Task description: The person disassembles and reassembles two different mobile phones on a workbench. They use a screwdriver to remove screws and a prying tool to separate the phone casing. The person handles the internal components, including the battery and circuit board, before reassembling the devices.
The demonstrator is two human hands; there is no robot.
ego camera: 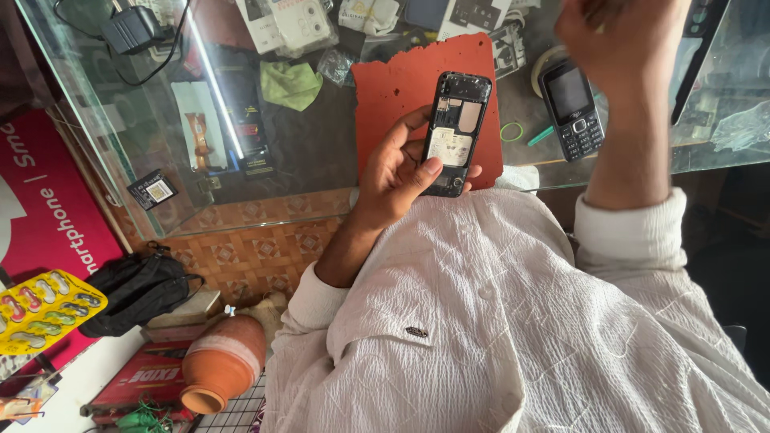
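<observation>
One opened mobile phone [455, 132], back cover removed, exposes a black frame, pale label and copper-toned plate. Head view: left hand [399, 172] grips it, thumb pressed across the lower face, fingers [472, 171] curled behind, above an orange mat [401, 84]. Right hand [622, 36] raised; its finger posture cannot be told. Keypad phone [571, 108] lies below that hand.

- We see the opened phone [454, 132]: matt black plastic frame, bare metal shields, a pale paper label.
- Work mat [401, 88]: matt red rubbery sheet, ragged edges.
- Counter [120, 152]: glossy glass, reflective.
- Keypad phone [571, 109]: smooth dark plastic, glossy screen.
- Our shirt [513, 321]: crinkled white cloth.
- Pot [220, 362]: matt terracotta clay.
</observation>
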